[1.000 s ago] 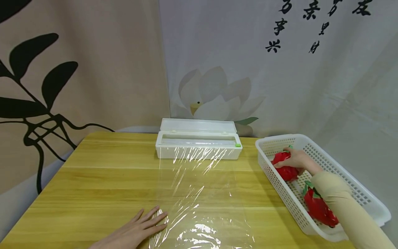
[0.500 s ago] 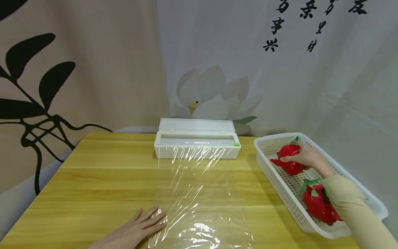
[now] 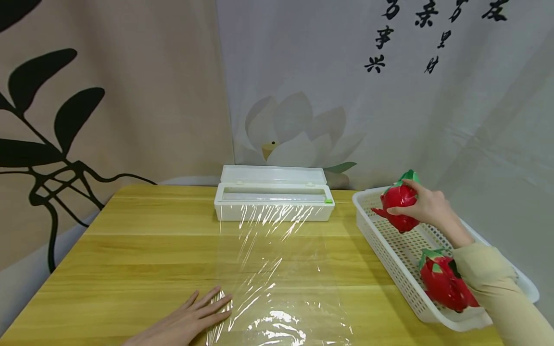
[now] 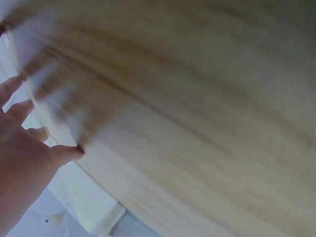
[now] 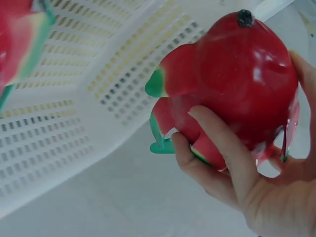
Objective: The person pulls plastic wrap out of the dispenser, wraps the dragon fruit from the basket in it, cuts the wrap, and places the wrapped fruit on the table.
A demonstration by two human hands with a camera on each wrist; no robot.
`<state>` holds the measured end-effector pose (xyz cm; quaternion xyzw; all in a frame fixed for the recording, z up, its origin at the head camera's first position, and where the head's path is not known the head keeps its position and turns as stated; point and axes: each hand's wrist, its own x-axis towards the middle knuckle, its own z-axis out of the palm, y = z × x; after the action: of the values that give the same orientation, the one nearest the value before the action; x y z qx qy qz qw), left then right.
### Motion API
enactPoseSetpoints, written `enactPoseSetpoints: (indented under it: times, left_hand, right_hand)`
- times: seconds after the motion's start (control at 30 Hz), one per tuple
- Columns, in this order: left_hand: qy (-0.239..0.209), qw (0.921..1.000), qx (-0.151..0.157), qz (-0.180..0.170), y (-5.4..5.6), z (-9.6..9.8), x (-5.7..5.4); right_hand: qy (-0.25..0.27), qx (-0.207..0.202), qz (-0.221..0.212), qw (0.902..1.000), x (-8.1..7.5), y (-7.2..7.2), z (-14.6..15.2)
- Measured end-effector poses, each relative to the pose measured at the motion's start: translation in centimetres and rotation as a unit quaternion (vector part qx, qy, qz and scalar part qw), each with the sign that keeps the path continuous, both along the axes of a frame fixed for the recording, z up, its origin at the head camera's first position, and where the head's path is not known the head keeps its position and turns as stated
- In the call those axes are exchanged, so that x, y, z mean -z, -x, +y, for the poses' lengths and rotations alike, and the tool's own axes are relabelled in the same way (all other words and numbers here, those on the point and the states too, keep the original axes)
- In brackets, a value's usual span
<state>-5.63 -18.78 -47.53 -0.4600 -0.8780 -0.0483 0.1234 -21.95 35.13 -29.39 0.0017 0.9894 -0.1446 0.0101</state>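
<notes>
A red dragon fruit [image 3: 399,205] with green scale tips is gripped in my right hand [image 3: 428,209], raised over the far end of the white basket [image 3: 385,259]. The right wrist view shows my fingers curled round the glossy dragon fruit [image 5: 237,84]. A second dragon fruit [image 3: 446,283] lies in the basket's near part, below my forearm. My left hand [image 3: 186,317] rests with fingers spread on the left edge of a clear cling film sheet [image 3: 277,288]. That film runs over the table from a white dispenser box [image 3: 274,211] with its lid raised.
The wooden table [image 3: 130,250] ends at a printed cloth backdrop [image 3: 294,72]. The dispenser stands at the table's back edge, with a small green piece [image 3: 329,201] at its right end. The basket occupies the right side, its rim higher than the table.
My right hand has lifted the dragon fruit from the basket floor up to above the rim. My left hand stays on the film. The head view has shifted slightly.
</notes>
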Motion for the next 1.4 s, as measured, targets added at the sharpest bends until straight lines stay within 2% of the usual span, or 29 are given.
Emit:
enactPoseSetpoints:
  times: [0.43,0.73,1.1,1.4]
  left_hand:
    - [0.000,1.0000,-0.001,-0.007,-0.2,0.0,0.0]
    - [-0.004,0.9999,0.003,0.014,0.0,0.1,0.2]
    - [-0.001,0.9999,0.004,0.016,-0.1,0.1,0.0]
    - [-0.004,1.0000,0.003,0.006,-0.1,0.0,0.0]
  right_hand:
    - [-0.018,-0.063,0.056,0.9962,-0.8,-1.2,-5.2]
    - [-0.015,-0.133,0.087,0.9872,-0.5,-2.4,-8.4]
    - [-0.003,-0.239,0.118,0.9638,1.7,-3.4,-12.8]
    - [-0.009,-0.345,0.120,0.9310,3.2,-4.5,-16.4]
